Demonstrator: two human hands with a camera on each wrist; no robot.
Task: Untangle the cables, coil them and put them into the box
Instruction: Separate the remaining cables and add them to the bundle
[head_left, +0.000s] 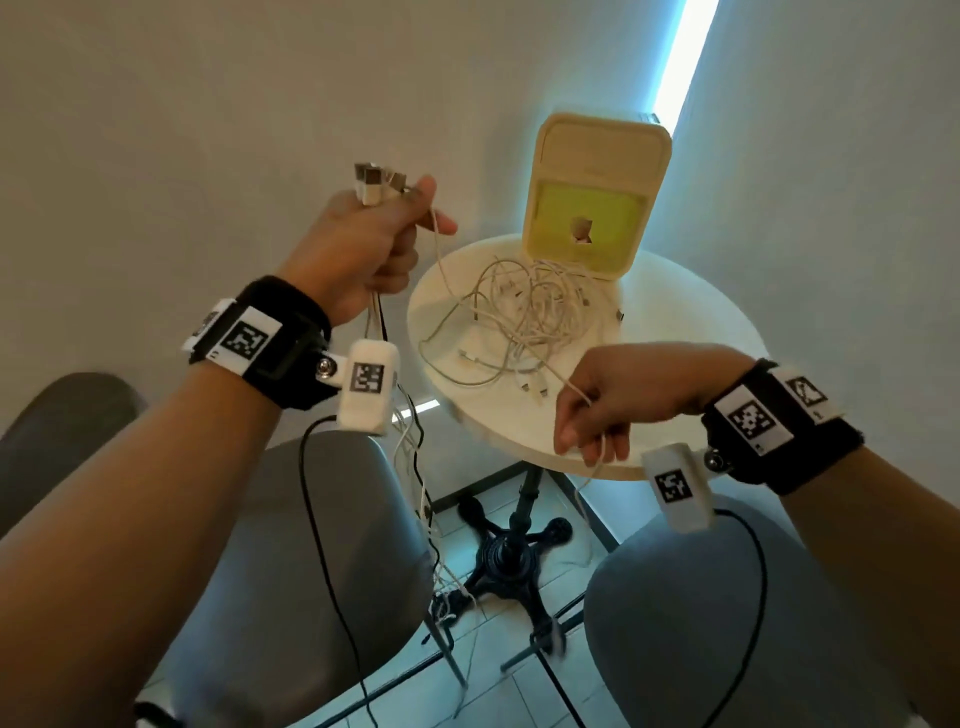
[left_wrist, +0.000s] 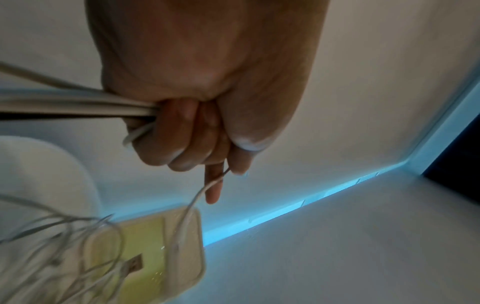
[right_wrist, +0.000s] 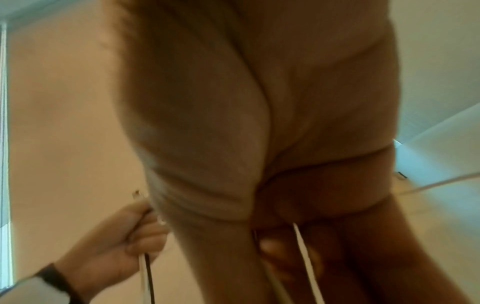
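Observation:
My left hand (head_left: 363, 234) is raised left of the table and grips a bundle of white cables (left_wrist: 78, 102); their USB plugs (head_left: 376, 184) stick up out of the fist and the cords hang down past the chair. Thumb and forefinger also pinch one thin white cable (left_wrist: 197, 195) that runs down to the tangled pile (head_left: 524, 317) on the round table (head_left: 675, 332). My right hand (head_left: 592, 410) at the table's near edge holds a white cable (right_wrist: 303, 253) from that pile. The cream box (head_left: 597, 176) stands open at the table's back, lid upright, yellow-green inside.
Two grey chairs (head_left: 291, 545) (head_left: 701, 623) stand below my arms, left and right of the table's black pedestal base (head_left: 511, 556). Black sensor leads hang from both wristbands. Plain walls close in behind the table, with a bright strip (head_left: 680, 57) at the corner.

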